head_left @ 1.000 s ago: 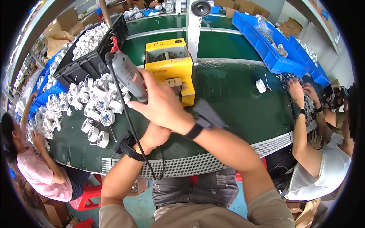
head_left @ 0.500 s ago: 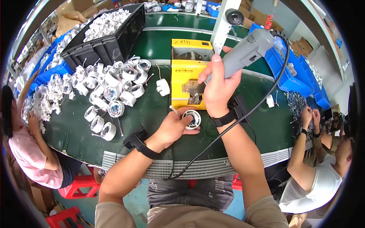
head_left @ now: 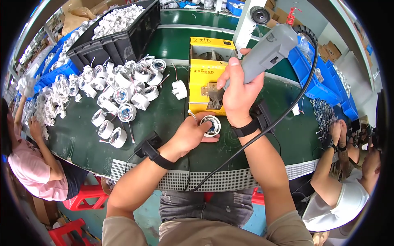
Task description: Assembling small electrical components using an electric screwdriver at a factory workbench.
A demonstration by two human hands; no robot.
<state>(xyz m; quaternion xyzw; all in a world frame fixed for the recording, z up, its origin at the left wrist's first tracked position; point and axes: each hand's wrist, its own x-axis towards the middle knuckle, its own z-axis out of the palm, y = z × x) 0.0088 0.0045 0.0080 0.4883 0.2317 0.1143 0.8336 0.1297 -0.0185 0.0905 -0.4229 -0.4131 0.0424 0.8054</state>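
Note:
My left hand (head_left: 191, 135) rests on the green table and grips a small round white housing (head_left: 212, 125) with a circuit board inside. Above and just right of it, my right hand (head_left: 239, 91) is closed around a grey electric screwdriver (head_left: 269, 51), whose tip is hidden behind the hand. A black cable (head_left: 271, 127) runs from the screwdriver's top down past my right forearm to the table's front edge. Both wrists wear black bands. A yellow box-shaped machine (head_left: 204, 80) stands just behind the housing.
A heap of round white housings (head_left: 123, 96) lies at the left, with a black crate (head_left: 111, 35) of more behind it. Blue bins (head_left: 318, 78) line the right. One person sits at the left (head_left: 33, 164), another at the right (head_left: 349, 192), handling small metal parts (head_left: 324, 115).
One second ago the screwdriver was up at the left over the white heap. It swung right and now stands over the housing. My left hand came down and took hold of the housing.

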